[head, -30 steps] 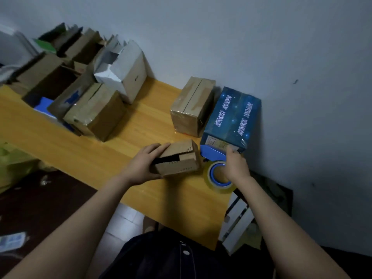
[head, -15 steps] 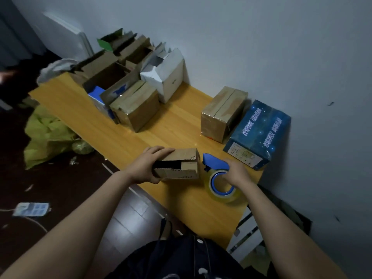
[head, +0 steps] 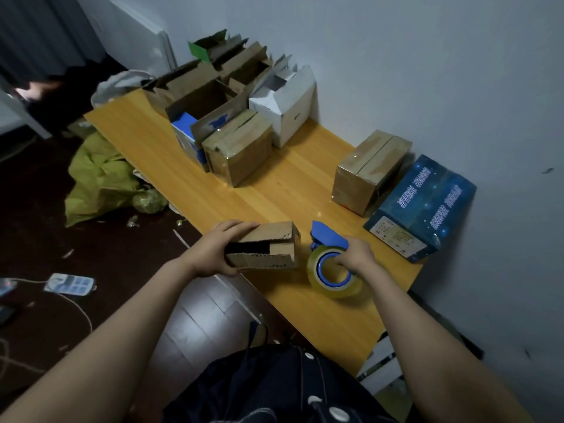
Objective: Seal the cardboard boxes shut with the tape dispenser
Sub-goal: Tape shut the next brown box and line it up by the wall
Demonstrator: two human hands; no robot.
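Here, left grip point(head: 210, 254) around 1 corrugated cardboard box point(head: 268, 239), right grip point(head: 355, 254) around the glossy, round tape dispenser point(head: 331, 283).

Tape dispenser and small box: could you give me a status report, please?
Left hand grips small box, flap gap unsealed. Right hand holds tape dispenser beside it. Nothing between them.

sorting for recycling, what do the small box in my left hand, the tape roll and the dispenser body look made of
The small box: brown corrugated cardboard, matte; fluted ridges show along its torn front edges. The tape roll: likely clear yellowish plastic film, with a glossy sheen. The dispenser body: probably moulded blue plastic, smooth and evenly coloured.
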